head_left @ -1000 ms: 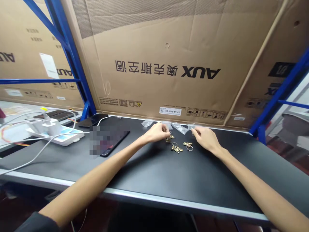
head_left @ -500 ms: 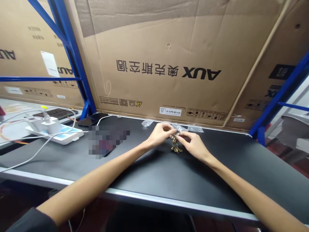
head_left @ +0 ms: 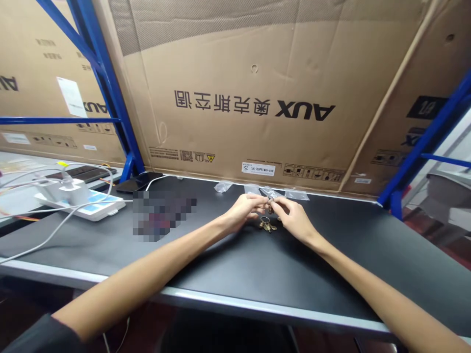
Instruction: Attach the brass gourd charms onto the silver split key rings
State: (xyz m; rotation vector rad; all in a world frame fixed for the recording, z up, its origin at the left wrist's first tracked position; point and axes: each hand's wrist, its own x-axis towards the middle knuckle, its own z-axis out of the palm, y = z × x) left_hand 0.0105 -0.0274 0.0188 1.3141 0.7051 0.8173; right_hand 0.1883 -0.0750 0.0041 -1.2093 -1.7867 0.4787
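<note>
My left hand [head_left: 246, 210] and my right hand [head_left: 292, 217] meet over the far middle of the black table [head_left: 235, 264]. Both pinch, fingertips nearly touching, on something small that looks like a key ring. Just below and between them a bunch of brass keys on a ring [head_left: 267, 224] lies on the table. Several small clear plastic bags [head_left: 224, 186] lie along the table's back edge, just beyond my fingers.
A large cardboard box [head_left: 253, 93] printed AUX stands right behind the table, between blue rack posts [head_left: 110, 93]. At the left lie a dark phone [head_left: 162, 215], a black device with a white cable [head_left: 138, 182], and a white power strip [head_left: 79, 201] with chargers.
A second ago my hands were apart, with three key bunches lying between them. They came together over the keys, and now one bunch shows on the table.
</note>
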